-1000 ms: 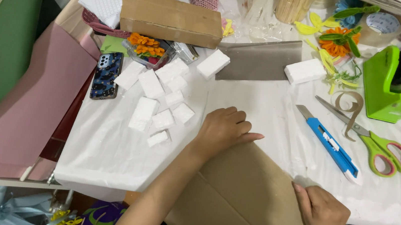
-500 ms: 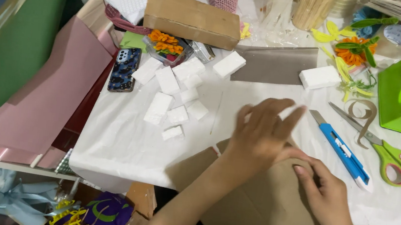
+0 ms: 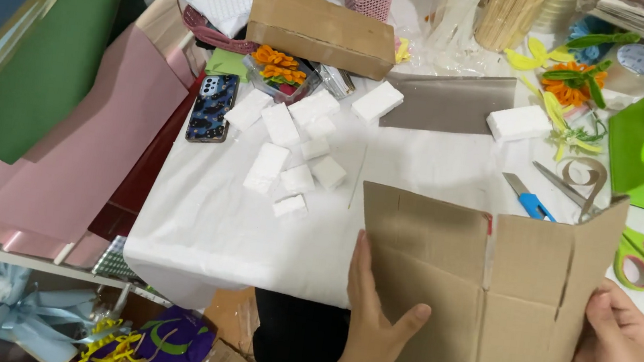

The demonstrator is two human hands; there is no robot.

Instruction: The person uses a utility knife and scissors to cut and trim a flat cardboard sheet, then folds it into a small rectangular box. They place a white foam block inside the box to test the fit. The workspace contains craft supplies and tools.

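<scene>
The cardboard sheet (image 3: 486, 305) I'm holding hides most of the blue cutter (image 3: 528, 201) and scissors (image 3: 637, 253) — its lower edge runs out of view.

cardboard sheet (image 3: 478, 304) | brown, creased, flapped | upright, held up over table edge | lower part cropped

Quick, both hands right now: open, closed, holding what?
Left hand: closed on the cardboard sheet, left edge.
Right hand: closed on the same sheet, right edge.

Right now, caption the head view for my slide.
Both hands, left and right, hold a flattened cardboard box upright over the table.
</scene>
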